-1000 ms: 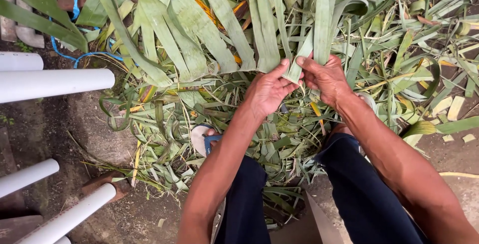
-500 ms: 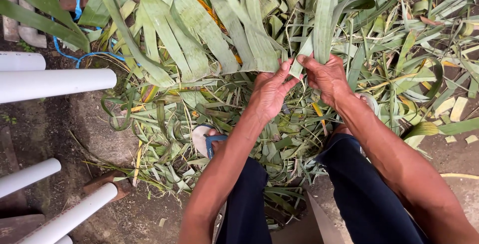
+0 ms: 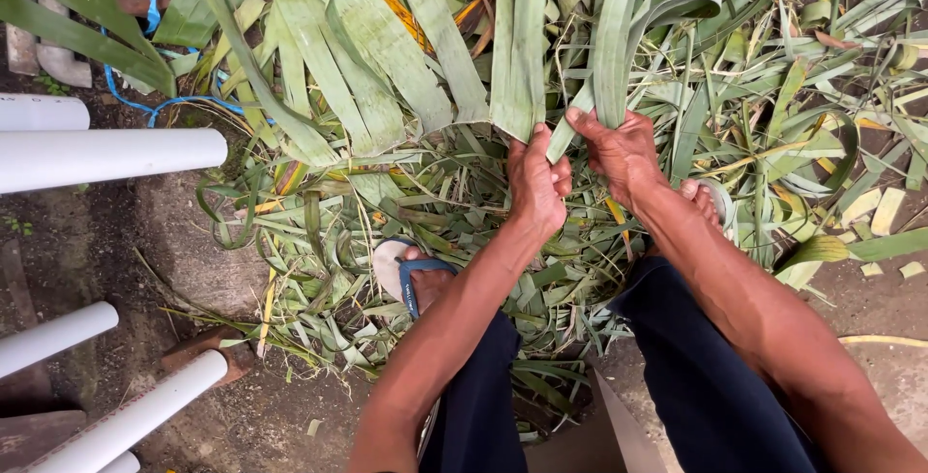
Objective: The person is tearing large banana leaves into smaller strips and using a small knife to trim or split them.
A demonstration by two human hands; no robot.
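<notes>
Bare, damp earth and a patch of rough concrete lie underfoot, almost buried by a heap of long green leaves (image 3: pixel 387 57), flat, strap-shaped and ribbed lengthwise, some fresh, some yellowed or cut into short pieces at the right. At the left edge run smooth white plastic pipes (image 3: pixel 106 159), round and matte, and a thin blue cord (image 3: pixel 145 96) loops across the ground under the leaves.

In the head view, the left hand (image 3: pixel 537 183) is closed around the lower end of a broad, folded leaf (image 3: pixel 517 57) that stands upward from the fist, thumb pressed along its edge. The right hand (image 3: pixel 626 152) pinches the base of a narrower leaf strip (image 3: pixel 611 48), fingers curled tight, with the strip rising straight away from the person. The two hands sit just beside each other, knuckles nearly touching, over the middle of the heap. Below them a foot in a blue-strapped sandal (image 3: pixel 411 275) rests on the leaves, and dark trousers (image 3: pixel 710 386) cover both legs.

Against the frame half a second ago, the left hand has shut: its fingers were spread loose over the leaves and now grip the folded leaf. The right hand holds its strip as before, slightly higher, and both forearms have shifted a little forward.
</notes>
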